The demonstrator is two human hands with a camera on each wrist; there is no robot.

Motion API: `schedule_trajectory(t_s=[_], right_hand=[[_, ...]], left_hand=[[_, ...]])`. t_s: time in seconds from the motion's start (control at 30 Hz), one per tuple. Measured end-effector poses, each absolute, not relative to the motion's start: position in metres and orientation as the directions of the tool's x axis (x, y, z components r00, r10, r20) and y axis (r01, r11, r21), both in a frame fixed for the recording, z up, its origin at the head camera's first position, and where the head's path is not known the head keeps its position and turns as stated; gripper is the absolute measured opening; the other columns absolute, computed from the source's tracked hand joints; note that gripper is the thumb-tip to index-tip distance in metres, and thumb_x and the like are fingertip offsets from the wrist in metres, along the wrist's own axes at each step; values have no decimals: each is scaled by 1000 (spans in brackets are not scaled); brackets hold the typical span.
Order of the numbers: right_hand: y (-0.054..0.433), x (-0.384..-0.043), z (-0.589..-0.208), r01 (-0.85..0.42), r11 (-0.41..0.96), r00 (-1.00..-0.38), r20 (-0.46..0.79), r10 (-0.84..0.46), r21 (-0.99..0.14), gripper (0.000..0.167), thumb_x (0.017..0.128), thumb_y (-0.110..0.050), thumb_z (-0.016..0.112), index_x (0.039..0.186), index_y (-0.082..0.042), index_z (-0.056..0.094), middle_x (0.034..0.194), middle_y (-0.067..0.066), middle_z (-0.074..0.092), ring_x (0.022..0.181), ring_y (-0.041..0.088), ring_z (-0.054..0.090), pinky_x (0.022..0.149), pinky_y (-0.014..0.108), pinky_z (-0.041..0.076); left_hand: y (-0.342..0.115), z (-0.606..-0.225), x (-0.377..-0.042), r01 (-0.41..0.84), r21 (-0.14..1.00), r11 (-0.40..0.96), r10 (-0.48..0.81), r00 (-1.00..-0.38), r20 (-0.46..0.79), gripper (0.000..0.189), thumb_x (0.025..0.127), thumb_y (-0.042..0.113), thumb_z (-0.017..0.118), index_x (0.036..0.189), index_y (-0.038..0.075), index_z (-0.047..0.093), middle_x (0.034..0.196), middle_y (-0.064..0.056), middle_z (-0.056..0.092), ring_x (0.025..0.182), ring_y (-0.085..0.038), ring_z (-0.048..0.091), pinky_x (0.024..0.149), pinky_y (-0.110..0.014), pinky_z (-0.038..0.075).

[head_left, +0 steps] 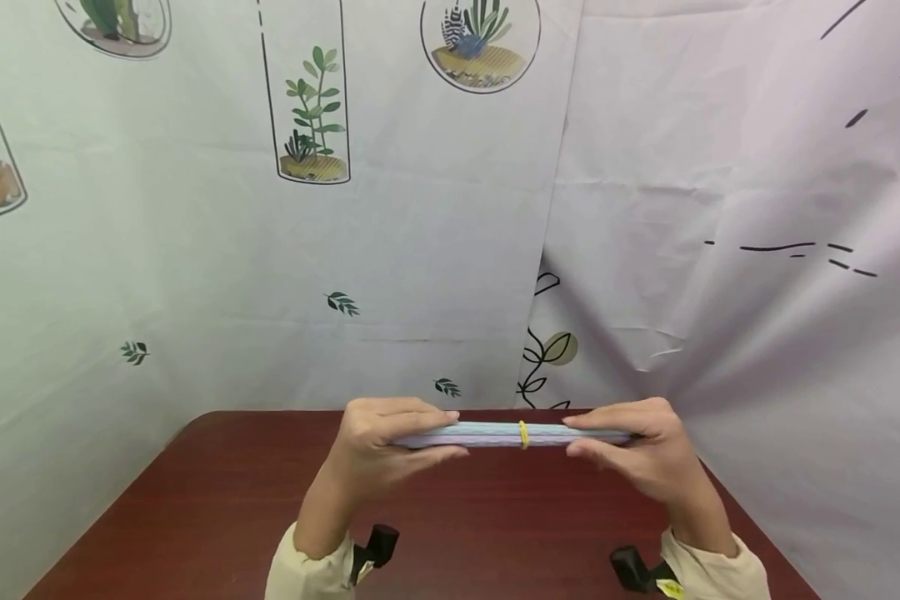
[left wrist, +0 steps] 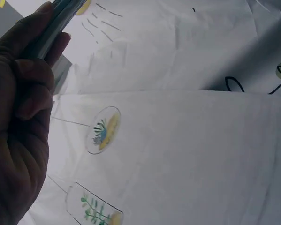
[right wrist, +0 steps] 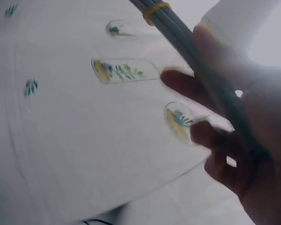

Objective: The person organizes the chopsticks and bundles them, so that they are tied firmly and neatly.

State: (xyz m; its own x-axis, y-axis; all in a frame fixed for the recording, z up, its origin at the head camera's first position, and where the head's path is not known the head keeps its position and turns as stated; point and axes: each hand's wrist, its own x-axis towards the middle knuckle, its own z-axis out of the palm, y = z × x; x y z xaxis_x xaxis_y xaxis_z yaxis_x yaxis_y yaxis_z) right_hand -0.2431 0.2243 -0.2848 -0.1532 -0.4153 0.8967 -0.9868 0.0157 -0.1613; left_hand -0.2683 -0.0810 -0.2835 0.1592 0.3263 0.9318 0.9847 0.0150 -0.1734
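Note:
A bundle of thin pale blue and lilac rods (head_left: 483, 435) is held level above the table in the head view. Around its middle runs a yellow rubber band (head_left: 524, 434). My left hand (head_left: 386, 442) grips one end, fingers over the top and thumb below. At the other end my right hand (head_left: 641, 442) holds it the same way. From the right wrist, the bundle (right wrist: 180, 40) shows as several slim rods side by side, its end hidden in the palm. The left wrist view shows only a short dark piece of the bundle (left wrist: 56, 26) between fingers and thumb.
Beneath the hands lies a dark red-brown table (head_left: 487, 525). Behind it hangs a white cloth (head_left: 435, 242) printed with plants in glass shapes, with folds at the right. Small black cameras (head_left: 381, 545) sit at both wrists, by the cream sleeves (head_left: 311, 567).

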Motion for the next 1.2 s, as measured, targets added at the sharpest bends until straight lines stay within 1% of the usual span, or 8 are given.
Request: schedule_trajectory(t_s=[0.17, 0.27, 0.33, 0.43, 0.53, 0.63, 0.9, 1.2], right_hand=[[215, -242, -283, -838, 501, -29, 900, -435, 215, 31, 96, -32, 64, 100, -5, 78, 80, -1, 71, 61, 7, 57, 56, 21, 43], [216, -252, -288, -851, 492, -44, 909, -415, 184, 25, 94, -26, 69, 99, -3, 77, 78, 0, 70, 61, 7, 57, 56, 19, 44], [220, -262, -293, -918, 394, -133, 904, -406, 41, 18, 85, -14, 78, 98, -1, 77, 80, 2, 71, 63, 6, 59, 57, 16, 45], [231, -276, -304, -921, 315, -350, 844, -407, -230, 26, 72, 2, 84, 96, -5, 77, 85, 2, 73, 69, 6, 64, 60, 16, 51], [240, -291, -318, -835, 317, -546, 747, -380, -449, 30, 71, 8, 83, 94, -8, 76, 89, 3, 73, 76, 9, 68, 64, 20, 54], [243, -307, -333, -767, 292, -642, 680, -355, -571, 25, 74, 9, 80, 94, -4, 76, 91, 9, 73, 79, 11, 68, 66, 23, 56], [247, -335, -356, -646, 255, -749, 535, -391, -719, 21, 79, 5, 78, 99, 2, 76, 95, 12, 73, 78, 13, 69, 65, 28, 57], [251, -375, -425, -515, 262, -833, 403, -379, -817, 23, 81, -1, 79, 102, 7, 75, 96, 20, 73, 75, 7, 68, 64, 27, 56]], left_hand=[[-84, -287, -279, 990, -118, 81, 331, 85, 940, 25, 76, 13, 86, 96, 1, 77, 83, -9, 73, 66, -13, 68, 56, -15, 50], [-87, -292, -286, 993, 20, 115, 374, -62, 925, 32, 69, 6, 89, 99, 5, 77, 90, -4, 73, 75, -13, 69, 62, -17, 52], [-90, -297, -292, 976, 174, 134, 417, -215, 883, 36, 68, 6, 89, 102, 8, 77, 95, 0, 73, 82, -12, 69, 67, -20, 53], [-95, -306, -306, 902, 405, 150, 484, -424, 766, 37, 73, 6, 86, 108, 12, 76, 103, 3, 71, 88, -12, 67, 73, -25, 54], [-96, -319, -323, 811, 561, 166, 516, -557, 651, 35, 78, 9, 84, 111, 16, 74, 108, 3, 70, 87, -14, 65, 74, -29, 54], [-93, -336, -339, 714, 679, 171, 512, -653, 558, 31, 81, 14, 82, 110, 17, 72, 103, 1, 69, 78, -13, 62, 68, -29, 51], [-93, -365, -370, 544, 825, 151, 508, -759, 407, 28, 84, 12, 79, 106, 3, 66, 90, -6, 66, 72, -14, 56, 64, -29, 48], [-92, -418, -390, 514, 739, 435, 507, -819, 270, 21, 78, 8, 83, 96, 6, 72, 90, -1, 69, 82, -16, 61, 74, -31, 50]])
